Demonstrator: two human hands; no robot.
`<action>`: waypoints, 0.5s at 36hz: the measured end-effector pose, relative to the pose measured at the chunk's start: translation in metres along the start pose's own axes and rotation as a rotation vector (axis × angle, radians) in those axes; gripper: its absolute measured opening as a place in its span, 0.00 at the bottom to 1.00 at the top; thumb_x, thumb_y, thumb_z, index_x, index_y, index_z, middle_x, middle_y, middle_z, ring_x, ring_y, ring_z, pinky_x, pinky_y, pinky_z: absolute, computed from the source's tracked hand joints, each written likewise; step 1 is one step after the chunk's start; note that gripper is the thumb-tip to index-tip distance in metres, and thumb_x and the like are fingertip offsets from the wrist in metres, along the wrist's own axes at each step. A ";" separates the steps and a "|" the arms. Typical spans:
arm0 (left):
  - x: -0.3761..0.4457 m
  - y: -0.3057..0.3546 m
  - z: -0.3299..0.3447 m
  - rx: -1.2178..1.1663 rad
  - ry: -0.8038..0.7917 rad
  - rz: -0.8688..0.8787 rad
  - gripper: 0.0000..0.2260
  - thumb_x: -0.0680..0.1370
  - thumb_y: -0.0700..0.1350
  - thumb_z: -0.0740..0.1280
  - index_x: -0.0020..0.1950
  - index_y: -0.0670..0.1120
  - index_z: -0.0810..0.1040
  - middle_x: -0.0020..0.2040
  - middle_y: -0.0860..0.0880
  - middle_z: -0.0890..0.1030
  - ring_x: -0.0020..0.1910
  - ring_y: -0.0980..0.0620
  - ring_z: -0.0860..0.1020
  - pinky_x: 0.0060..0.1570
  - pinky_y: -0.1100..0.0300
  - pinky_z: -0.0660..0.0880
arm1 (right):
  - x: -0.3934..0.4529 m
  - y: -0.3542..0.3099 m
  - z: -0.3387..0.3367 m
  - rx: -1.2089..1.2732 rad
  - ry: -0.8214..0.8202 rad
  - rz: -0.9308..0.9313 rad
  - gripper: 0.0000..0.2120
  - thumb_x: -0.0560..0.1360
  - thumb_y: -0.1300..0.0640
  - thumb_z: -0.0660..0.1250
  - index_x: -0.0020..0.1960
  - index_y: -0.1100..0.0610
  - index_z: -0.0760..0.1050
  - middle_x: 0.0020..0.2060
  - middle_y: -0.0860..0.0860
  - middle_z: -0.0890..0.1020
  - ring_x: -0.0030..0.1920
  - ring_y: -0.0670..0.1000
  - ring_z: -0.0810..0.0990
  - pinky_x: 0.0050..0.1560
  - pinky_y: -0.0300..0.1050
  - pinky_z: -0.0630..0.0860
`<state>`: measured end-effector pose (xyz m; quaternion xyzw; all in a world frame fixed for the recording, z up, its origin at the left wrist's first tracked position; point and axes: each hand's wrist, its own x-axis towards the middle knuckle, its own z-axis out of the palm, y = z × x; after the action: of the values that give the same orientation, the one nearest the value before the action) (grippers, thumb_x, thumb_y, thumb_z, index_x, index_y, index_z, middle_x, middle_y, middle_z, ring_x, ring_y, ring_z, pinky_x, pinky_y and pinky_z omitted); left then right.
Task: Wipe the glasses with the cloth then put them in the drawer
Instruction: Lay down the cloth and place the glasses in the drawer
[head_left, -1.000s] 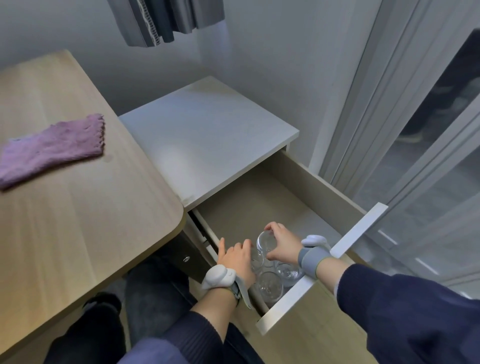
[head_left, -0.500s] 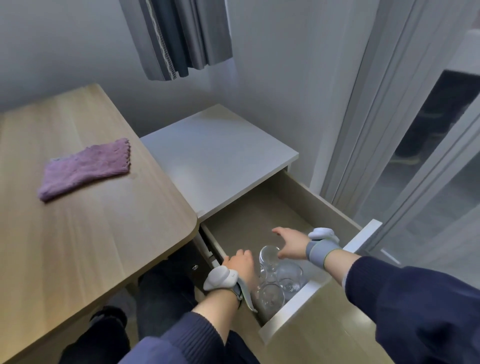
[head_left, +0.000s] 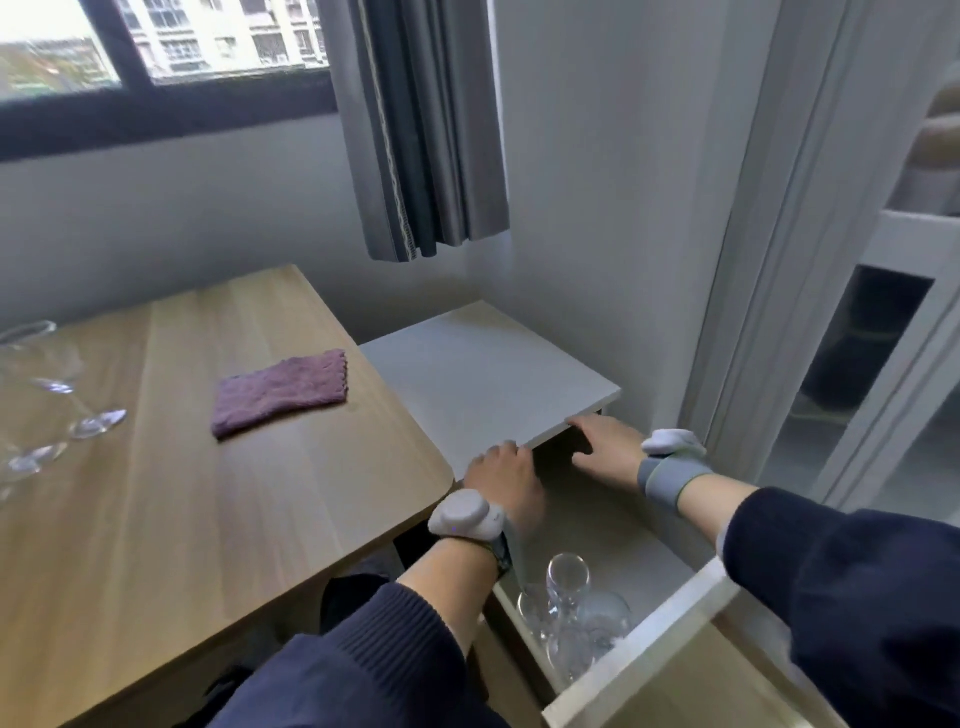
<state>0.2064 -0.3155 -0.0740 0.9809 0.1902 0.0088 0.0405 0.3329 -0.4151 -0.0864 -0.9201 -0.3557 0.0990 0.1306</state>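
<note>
While more glasses (head_left: 62, 410) waited at nine o'clock beside the cloth (head_left: 280, 396), the left hand (head_left: 501, 480) hung loosely curled and empty. Nearer them than the right hand (head_left: 605, 449), whose fingers spread relaxed, it hovered above the drawer (head_left: 639, 660), where wiped glasses (head_left: 569, 605) lay at six o'clock.

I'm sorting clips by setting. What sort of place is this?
Probably a home room, perhaps a bedroom or small flat: a wooden table beside a white drawer cabinet, a curtained window facing apartment blocks, and a sliding door.
</note>
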 end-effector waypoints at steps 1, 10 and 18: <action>-0.001 -0.004 -0.008 0.006 0.028 0.006 0.15 0.80 0.46 0.57 0.66 0.44 0.70 0.63 0.45 0.73 0.61 0.45 0.73 0.58 0.54 0.69 | -0.001 -0.006 -0.006 -0.018 0.018 -0.011 0.27 0.77 0.54 0.62 0.74 0.53 0.60 0.71 0.52 0.68 0.70 0.53 0.68 0.64 0.45 0.68; -0.015 -0.032 -0.065 0.107 0.229 -0.014 0.23 0.84 0.51 0.48 0.78 0.45 0.53 0.79 0.47 0.54 0.78 0.47 0.48 0.75 0.50 0.43 | 0.012 -0.067 -0.043 -0.123 0.215 -0.196 0.25 0.81 0.53 0.55 0.76 0.55 0.56 0.75 0.51 0.63 0.74 0.51 0.61 0.72 0.48 0.60; -0.031 -0.099 -0.091 0.108 0.243 -0.167 0.26 0.83 0.55 0.42 0.79 0.48 0.41 0.79 0.48 0.42 0.78 0.48 0.39 0.75 0.49 0.39 | 0.022 -0.123 -0.054 -0.176 0.247 -0.296 0.26 0.82 0.49 0.52 0.78 0.55 0.52 0.77 0.50 0.56 0.77 0.50 0.53 0.75 0.45 0.51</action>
<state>0.1378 -0.2282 0.0088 0.9540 0.2750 0.1139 -0.0352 0.2859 -0.3217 0.0006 -0.8709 -0.4754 -0.0664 0.1057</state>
